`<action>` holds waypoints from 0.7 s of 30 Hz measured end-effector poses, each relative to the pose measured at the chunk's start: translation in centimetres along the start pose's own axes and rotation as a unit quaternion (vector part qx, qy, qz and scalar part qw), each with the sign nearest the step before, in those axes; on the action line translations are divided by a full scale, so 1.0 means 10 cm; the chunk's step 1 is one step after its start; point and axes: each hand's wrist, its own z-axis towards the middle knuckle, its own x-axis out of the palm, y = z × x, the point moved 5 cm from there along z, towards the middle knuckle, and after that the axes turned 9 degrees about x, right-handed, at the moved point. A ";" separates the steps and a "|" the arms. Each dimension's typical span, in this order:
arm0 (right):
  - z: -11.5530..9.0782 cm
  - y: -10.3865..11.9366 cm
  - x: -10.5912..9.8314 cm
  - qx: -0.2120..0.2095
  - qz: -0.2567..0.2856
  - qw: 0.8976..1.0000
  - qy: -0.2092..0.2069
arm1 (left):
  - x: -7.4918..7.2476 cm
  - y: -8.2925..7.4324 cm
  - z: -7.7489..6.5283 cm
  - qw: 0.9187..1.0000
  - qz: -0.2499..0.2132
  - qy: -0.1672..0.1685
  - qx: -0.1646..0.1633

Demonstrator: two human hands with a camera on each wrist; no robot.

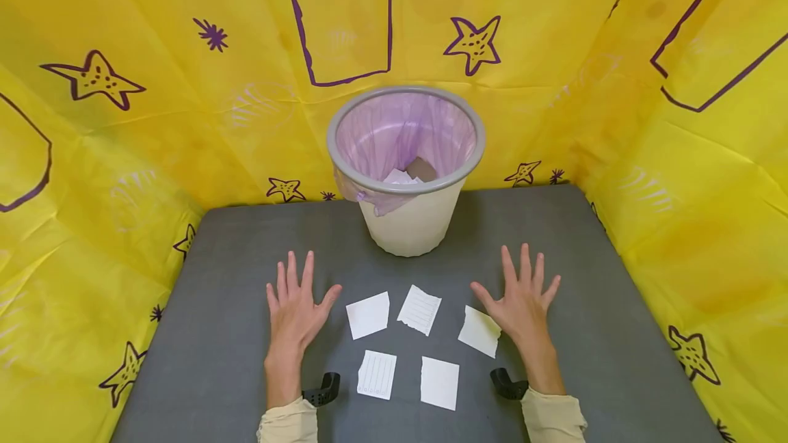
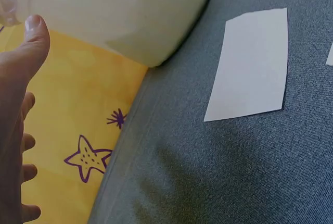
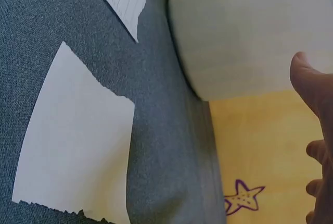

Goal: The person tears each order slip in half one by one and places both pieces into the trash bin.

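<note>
My left hand [image 1: 298,314] is spread with straight fingers over the left part of the table, holding nothing. A plain torn paper piece [image 1: 368,315] lies just to its right. My right hand [image 1: 522,303], also spread and holding nothing, is beside another plain paper piece [image 1: 480,331], which it partly overlaps in the head view. Between the hands lie a lined paper piece [image 1: 420,310], a second lined piece [image 1: 377,374] nearer me, and a blank piece [image 1: 440,383]. In the left wrist view the thumb [image 2: 34,39] points up; the right wrist view shows the right thumb [image 3: 307,78].
A pale waste bin [image 1: 412,224] with a grey rim and purple liner stands at the table's back, with paper scraps [image 1: 399,177] and a brown piece [image 1: 422,169] inside. Yellow cloth [image 1: 246,108] with purple drawings encloses the grey table [image 1: 228,279] at the back and sides.
</note>
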 end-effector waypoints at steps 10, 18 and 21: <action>-0.04 0.29 0.08 -0.081 0.033 0.996 -0.020 | 0.05 -0.04 -0.03 0.999 -0.019 0.027 0.003; -0.17 0.81 0.35 -0.172 0.023 0.985 -0.002 | 0.10 -0.11 -0.07 0.999 -0.031 0.029 0.017; -0.23 1.02 0.44 -0.200 0.021 0.979 0.010 | 0.11 -0.12 -0.08 0.999 -0.035 0.033 0.014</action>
